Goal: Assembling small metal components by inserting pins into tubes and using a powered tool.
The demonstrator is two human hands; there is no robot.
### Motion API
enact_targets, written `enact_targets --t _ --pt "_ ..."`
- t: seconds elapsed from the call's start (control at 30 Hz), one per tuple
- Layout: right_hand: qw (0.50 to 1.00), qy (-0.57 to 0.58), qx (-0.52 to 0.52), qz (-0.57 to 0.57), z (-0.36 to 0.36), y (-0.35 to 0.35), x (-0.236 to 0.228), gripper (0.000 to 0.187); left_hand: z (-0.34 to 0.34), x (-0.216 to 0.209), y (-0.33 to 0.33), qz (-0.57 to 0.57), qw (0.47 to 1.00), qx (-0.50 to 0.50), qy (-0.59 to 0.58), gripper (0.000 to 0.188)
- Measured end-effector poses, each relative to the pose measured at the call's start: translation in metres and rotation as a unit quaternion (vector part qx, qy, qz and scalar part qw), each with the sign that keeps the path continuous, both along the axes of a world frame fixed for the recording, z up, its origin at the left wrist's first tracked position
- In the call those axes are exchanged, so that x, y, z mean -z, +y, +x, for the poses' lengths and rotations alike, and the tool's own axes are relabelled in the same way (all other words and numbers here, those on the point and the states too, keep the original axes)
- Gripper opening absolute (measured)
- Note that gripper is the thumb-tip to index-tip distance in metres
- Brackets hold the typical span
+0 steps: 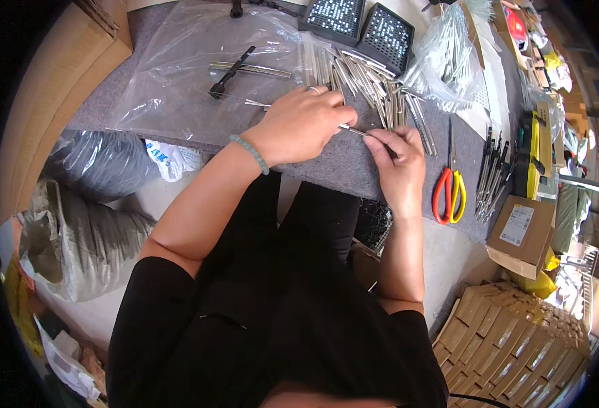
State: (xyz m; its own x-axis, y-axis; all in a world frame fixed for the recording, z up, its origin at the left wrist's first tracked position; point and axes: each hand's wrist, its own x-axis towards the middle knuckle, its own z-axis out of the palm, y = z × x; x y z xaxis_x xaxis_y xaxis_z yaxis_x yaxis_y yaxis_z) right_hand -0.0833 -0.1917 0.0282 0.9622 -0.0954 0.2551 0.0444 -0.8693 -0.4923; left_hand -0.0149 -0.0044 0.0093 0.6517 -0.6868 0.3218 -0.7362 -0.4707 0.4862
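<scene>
My left hand (pixel 299 126), with a beaded bracelet at the wrist, is closed around a thin metal rod (pixel 355 130) near the table's front edge. The rod's right end is pinched between the thumb and fingers of my right hand (pixel 401 160). Thin metal ends (pixel 256 104) stick out to the left of my left hand; whether they belong to the same rod I cannot tell. Just beyond both hands lies a loose pile of silvery metal tubes (pixel 367 80). Farther left, a black plastic piece (pixel 233 73) crosses a flat metal strip (pixel 265 70) on clear plastic sheeting (pixel 170 75).
Red-and-yellow-handled scissors (pixel 450 197) lie right of my right hand, beside several black-ended metal rods (pixel 493 173). Two black trays (pixel 360 27) of small pieces and a clear bag of rods (pixel 452 61) stand beyond. Cardboard boxes (pixel 522 231) flank the table.
</scene>
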Motion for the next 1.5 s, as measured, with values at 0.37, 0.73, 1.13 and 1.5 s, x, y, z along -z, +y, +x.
enact_targets --t 0.37,0.73,1.13,1.5 --pt "0.987 -0.03 -0.037 0.152 0.009 -0.006 0.022 0.015 0.003 0.001 0.002 -0.022 0.999 0.024 0.005 0.016" --pt "0.995 -0.026 -0.094 0.019 0.01 -0.013 0.008 0.02 0.002 -0.002 0.004 -0.012 0.999 0.024 0.022 0.017" --pt "0.991 0.01 -0.11 0.072 0.014 -0.004 0.009 0.02 0.004 0.002 0.003 -0.023 0.999 0.029 0.017 0.017" --pt "0.962 -0.122 0.057 0.239 0.051 -0.023 -0.026 0.028 0.004 -0.001 0.002 -0.012 0.999 0.031 0.018 0.017"
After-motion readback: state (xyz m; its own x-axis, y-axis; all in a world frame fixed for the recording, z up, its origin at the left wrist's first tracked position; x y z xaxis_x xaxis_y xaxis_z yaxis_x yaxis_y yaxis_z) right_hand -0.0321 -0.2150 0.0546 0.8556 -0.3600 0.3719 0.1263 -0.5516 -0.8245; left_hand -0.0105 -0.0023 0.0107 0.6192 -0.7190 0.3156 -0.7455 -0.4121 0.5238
